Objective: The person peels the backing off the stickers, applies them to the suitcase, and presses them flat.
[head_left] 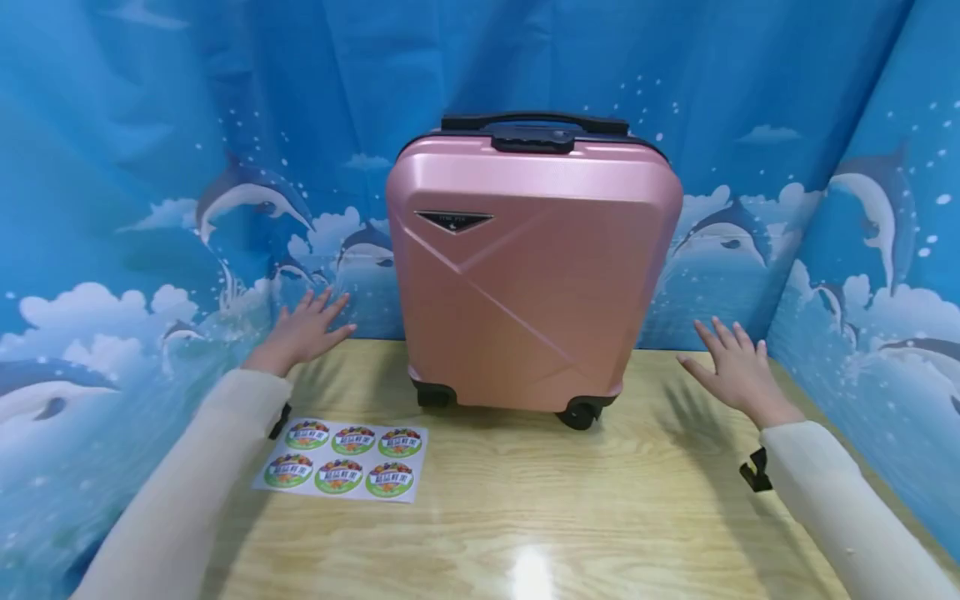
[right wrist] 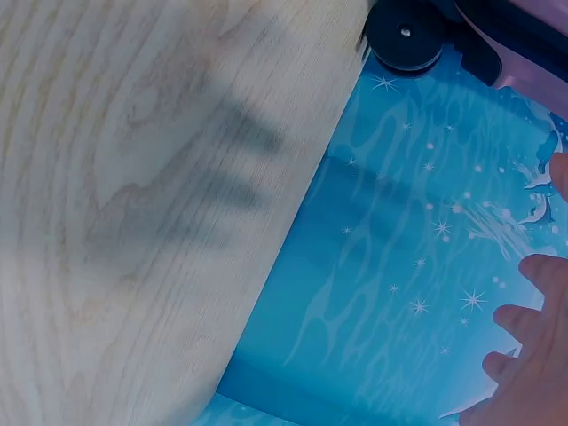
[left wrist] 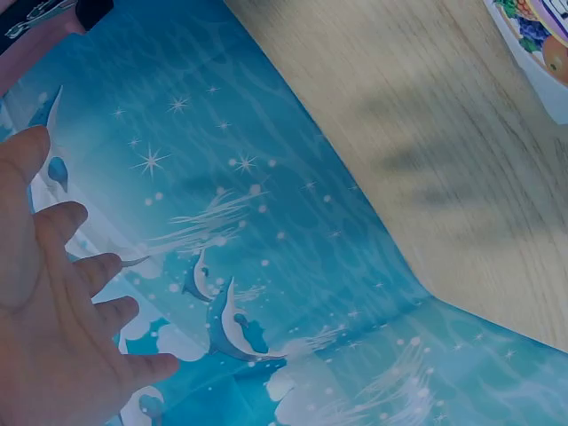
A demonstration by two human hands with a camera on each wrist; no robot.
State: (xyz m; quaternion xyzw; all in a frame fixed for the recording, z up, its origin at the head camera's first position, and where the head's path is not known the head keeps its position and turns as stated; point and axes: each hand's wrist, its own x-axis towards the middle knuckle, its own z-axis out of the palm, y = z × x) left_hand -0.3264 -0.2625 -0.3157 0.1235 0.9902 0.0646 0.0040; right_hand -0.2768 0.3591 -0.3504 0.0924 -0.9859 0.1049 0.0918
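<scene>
A pink hard-shell suitcase point(head_left: 525, 283) stands upright on its wheels at the back of the table, its black top handle point(head_left: 536, 122) uppermost. To its left my left hand point(head_left: 306, 329) hovers with fingers spread, holding nothing; the left wrist view shows the same hand point(left wrist: 75, 311) apart from everything. My right hand point(head_left: 738, 375) is held out to the suitcase's right, fingers spread, touching nothing. In the right wrist view that hand point(right wrist: 528, 355) shows at the edge, with a black suitcase wheel point(right wrist: 405, 35) above. A sheet of round fruit stickers point(head_left: 345, 459) lies below my left hand.
The wood-grain table point(head_left: 510, 492) carries the suitcase and the sheet. Blue dolphin-print curtains point(head_left: 315, 92) rise behind the table and along both sides. A black strap point(head_left: 756, 471) hangs from the right wrist.
</scene>
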